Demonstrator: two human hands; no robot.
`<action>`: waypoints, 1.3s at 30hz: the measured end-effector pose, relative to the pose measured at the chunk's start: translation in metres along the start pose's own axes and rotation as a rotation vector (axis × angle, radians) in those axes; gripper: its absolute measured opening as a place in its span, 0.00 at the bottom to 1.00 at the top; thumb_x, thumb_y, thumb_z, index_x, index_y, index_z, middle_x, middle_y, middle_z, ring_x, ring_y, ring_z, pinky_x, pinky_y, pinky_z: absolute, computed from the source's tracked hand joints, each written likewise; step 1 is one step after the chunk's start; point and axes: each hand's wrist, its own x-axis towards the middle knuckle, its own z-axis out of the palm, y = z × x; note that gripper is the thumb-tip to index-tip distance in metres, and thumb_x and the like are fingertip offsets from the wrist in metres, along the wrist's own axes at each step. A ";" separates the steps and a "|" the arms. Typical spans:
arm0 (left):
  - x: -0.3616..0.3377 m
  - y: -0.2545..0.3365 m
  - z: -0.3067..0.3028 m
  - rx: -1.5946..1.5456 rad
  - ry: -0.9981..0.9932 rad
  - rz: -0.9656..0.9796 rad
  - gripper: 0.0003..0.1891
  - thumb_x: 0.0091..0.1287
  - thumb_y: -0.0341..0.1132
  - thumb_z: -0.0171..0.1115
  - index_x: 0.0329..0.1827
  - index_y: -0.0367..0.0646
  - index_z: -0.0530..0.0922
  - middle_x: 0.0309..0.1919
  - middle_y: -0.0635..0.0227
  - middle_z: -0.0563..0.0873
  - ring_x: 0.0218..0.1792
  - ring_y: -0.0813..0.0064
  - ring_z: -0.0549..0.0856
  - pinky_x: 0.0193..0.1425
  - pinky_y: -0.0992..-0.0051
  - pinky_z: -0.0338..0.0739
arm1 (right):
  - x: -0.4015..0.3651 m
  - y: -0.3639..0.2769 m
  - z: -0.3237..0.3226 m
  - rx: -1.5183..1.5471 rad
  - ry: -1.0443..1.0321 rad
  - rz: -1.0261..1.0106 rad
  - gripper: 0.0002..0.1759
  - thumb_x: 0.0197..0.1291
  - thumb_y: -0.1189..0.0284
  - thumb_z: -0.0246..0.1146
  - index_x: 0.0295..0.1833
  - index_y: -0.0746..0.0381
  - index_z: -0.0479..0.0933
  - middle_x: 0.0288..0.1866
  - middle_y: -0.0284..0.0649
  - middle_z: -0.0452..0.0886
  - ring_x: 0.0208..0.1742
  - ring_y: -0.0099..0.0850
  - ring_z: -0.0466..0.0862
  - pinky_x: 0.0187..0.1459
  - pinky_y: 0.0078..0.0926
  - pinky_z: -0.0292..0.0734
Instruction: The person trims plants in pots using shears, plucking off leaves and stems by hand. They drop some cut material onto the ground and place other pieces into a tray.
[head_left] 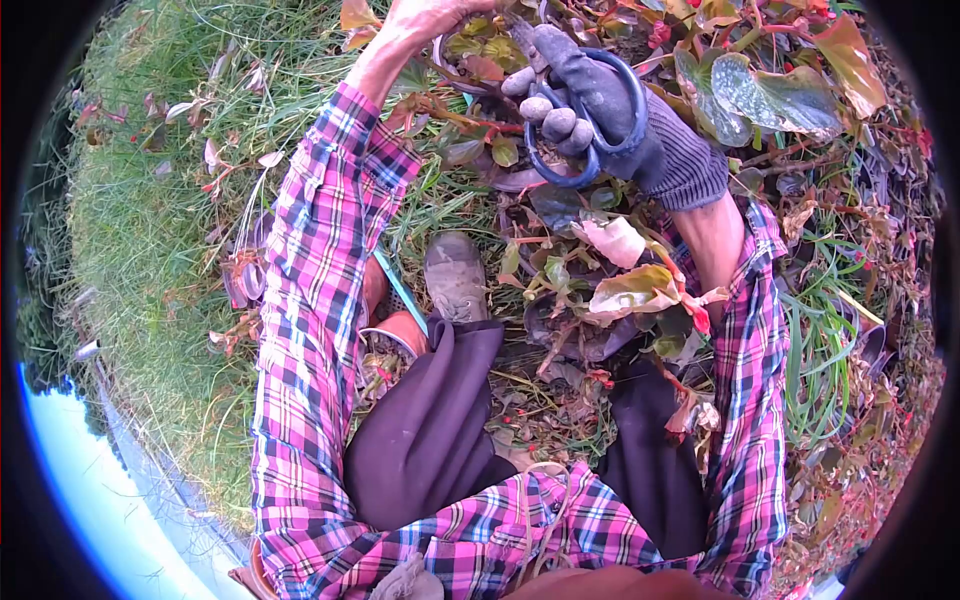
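My bare left hand [437,12] is at the top edge, partly cut off by the frame. Its visible fingers look closed beside the plant stems, but what they hold cannot be made out. My right hand [575,95], in a dark glove with grey fingertips, grips scissors [638,105] by their dark blue looped handles. The scissors' blades point up toward my left hand and are largely hidden among leaves. Around both hands grow plants with reddish stems and green-bronze leaves [765,95]. Below my right hand hangs a pale pink leaf [612,241].
Terracotta-coloured pots [400,332] stand by my left leg, with a light blue strip [400,285] beside them. My shoe [455,275] rests among the plants. Tall grass [150,250] covers the left; red-flowered plants and dry leaves fill the right.
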 end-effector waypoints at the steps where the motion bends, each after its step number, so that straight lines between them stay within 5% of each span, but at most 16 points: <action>1: -0.004 0.002 -0.005 0.192 0.094 0.063 0.05 0.52 0.30 0.62 0.28 0.38 0.83 0.16 0.75 0.80 0.17 0.88 0.74 0.22 0.84 0.67 | -0.008 0.003 0.007 -0.055 0.053 -0.054 0.34 0.62 0.45 0.50 0.50 0.70 0.67 0.28 0.40 0.75 0.18 0.19 0.73 0.14 0.12 0.71; 5: -0.017 -0.004 -0.028 0.548 0.364 0.058 0.06 0.52 0.31 0.60 0.26 0.38 0.83 0.17 0.72 0.81 0.20 0.86 0.77 0.25 0.81 0.70 | -0.038 0.004 0.039 -0.282 0.210 -0.117 0.35 0.61 0.43 0.52 0.50 0.68 0.66 0.27 0.38 0.74 0.18 0.20 0.72 0.15 0.13 0.71; 7: -0.025 -0.007 -0.032 0.434 0.255 0.017 0.07 0.53 0.30 0.60 0.32 0.39 0.83 0.19 0.72 0.82 0.20 0.87 0.76 0.23 0.83 0.69 | -0.046 0.009 0.051 -0.371 0.234 -0.118 0.35 0.61 0.43 0.52 0.51 0.67 0.64 0.27 0.40 0.75 0.18 0.24 0.74 0.17 0.17 0.73; 10: -0.035 -0.006 -0.030 0.329 -0.008 0.107 0.15 0.59 0.34 0.66 0.50 0.49 0.81 0.21 0.79 0.79 0.22 0.92 0.73 0.26 0.87 0.69 | -0.046 0.006 0.040 -0.209 -0.076 -0.052 0.35 0.59 0.41 0.52 0.50 0.66 0.64 0.26 0.42 0.75 0.20 0.27 0.76 0.18 0.20 0.73; 11: -0.037 -0.003 -0.028 0.548 -0.131 -0.014 0.20 0.58 0.36 0.68 0.55 0.55 0.79 0.22 0.78 0.79 0.23 0.91 0.71 0.28 0.86 0.69 | -0.041 0.007 0.039 -0.212 -0.031 -0.026 0.35 0.60 0.41 0.52 0.49 0.65 0.63 0.25 0.43 0.74 0.20 0.28 0.76 0.19 0.21 0.73; 14: -0.026 -0.010 -0.011 0.990 -0.149 0.636 0.18 0.55 0.33 0.66 0.51 0.52 0.80 0.24 0.63 0.82 0.26 0.74 0.82 0.33 0.74 0.76 | -0.035 0.012 0.051 -0.341 0.197 -0.030 0.33 0.61 0.43 0.51 0.49 0.65 0.62 0.25 0.42 0.72 0.20 0.28 0.75 0.19 0.21 0.73; 15: -0.026 -0.014 -0.009 1.071 -0.142 0.552 0.13 0.56 0.31 0.64 0.46 0.46 0.82 0.25 0.58 0.83 0.29 0.68 0.84 0.36 0.72 0.77 | -0.031 0.013 0.052 -0.311 0.206 -0.026 0.33 0.62 0.43 0.51 0.49 0.66 0.62 0.24 0.41 0.72 0.20 0.27 0.74 0.19 0.20 0.72; 18: -0.014 -0.025 -0.014 0.827 -0.090 0.472 0.09 0.58 0.32 0.63 0.41 0.41 0.82 0.25 0.60 0.83 0.29 0.72 0.83 0.37 0.73 0.77 | -0.024 0.019 0.050 -0.288 0.233 -0.025 0.34 0.61 0.42 0.51 0.49 0.66 0.62 0.23 0.41 0.72 0.19 0.26 0.74 0.18 0.19 0.72; 19: -0.025 -0.002 -0.009 0.737 -0.059 0.262 0.08 0.60 0.32 0.62 0.38 0.38 0.82 0.25 0.65 0.83 0.27 0.76 0.82 0.35 0.75 0.77 | -0.023 0.019 0.048 -0.281 0.224 -0.009 0.35 0.60 0.41 0.51 0.49 0.66 0.62 0.23 0.41 0.71 0.20 0.26 0.74 0.18 0.18 0.72; 22: -0.024 -0.015 -0.029 -0.265 0.038 0.027 0.09 0.64 0.33 0.62 0.39 0.37 0.82 0.27 0.72 0.83 0.23 0.86 0.76 0.26 0.83 0.70 | -0.023 0.021 0.046 -0.338 0.279 -0.019 0.35 0.61 0.41 0.50 0.50 0.67 0.62 0.26 0.45 0.75 0.21 0.28 0.78 0.19 0.20 0.73; 24: -0.024 -0.010 -0.041 -0.491 0.067 0.103 0.08 0.64 0.31 0.61 0.42 0.37 0.80 0.31 0.67 0.84 0.24 0.86 0.76 0.25 0.84 0.68 | -0.027 0.024 0.044 -0.357 0.275 -0.044 0.36 0.60 0.41 0.50 0.50 0.67 0.63 0.27 0.45 0.77 0.22 0.30 0.78 0.19 0.21 0.74; 28: -0.031 -0.009 -0.040 -0.398 0.157 0.125 0.07 0.64 0.28 0.59 0.43 0.36 0.78 0.39 0.60 0.85 0.24 0.85 0.76 0.25 0.83 0.70 | -0.031 0.026 0.040 -0.313 0.203 -0.115 0.36 0.60 0.41 0.51 0.50 0.67 0.64 0.26 0.45 0.77 0.21 0.29 0.79 0.20 0.23 0.76; 34: -0.026 0.016 -0.029 -0.041 0.221 0.262 0.10 0.63 0.30 0.61 0.46 0.40 0.81 0.33 0.68 0.86 0.26 0.91 0.79 0.27 0.89 0.71 | -0.041 0.016 0.043 -0.299 0.260 -0.225 0.35 0.61 0.42 0.50 0.52 0.66 0.65 0.26 0.45 0.79 0.21 0.29 0.80 0.20 0.23 0.77; 36: -0.030 0.046 -0.014 -0.076 0.278 0.191 0.06 0.59 0.29 0.62 0.37 0.38 0.82 0.22 0.74 0.83 0.20 0.89 0.76 0.23 0.86 0.68 | -0.046 0.011 0.035 -0.211 0.207 -0.246 0.35 0.62 0.42 0.49 0.53 0.66 0.66 0.27 0.46 0.79 0.22 0.29 0.80 0.20 0.22 0.77; 39: -0.028 0.050 -0.009 0.017 0.218 0.226 0.04 0.60 0.28 0.62 0.35 0.36 0.81 0.21 0.74 0.82 0.21 0.89 0.76 0.24 0.87 0.67 | -0.056 0.005 0.037 -0.203 0.300 -0.267 0.37 0.60 0.41 0.50 0.53 0.67 0.65 0.29 0.46 0.76 0.22 0.29 0.78 0.21 0.23 0.75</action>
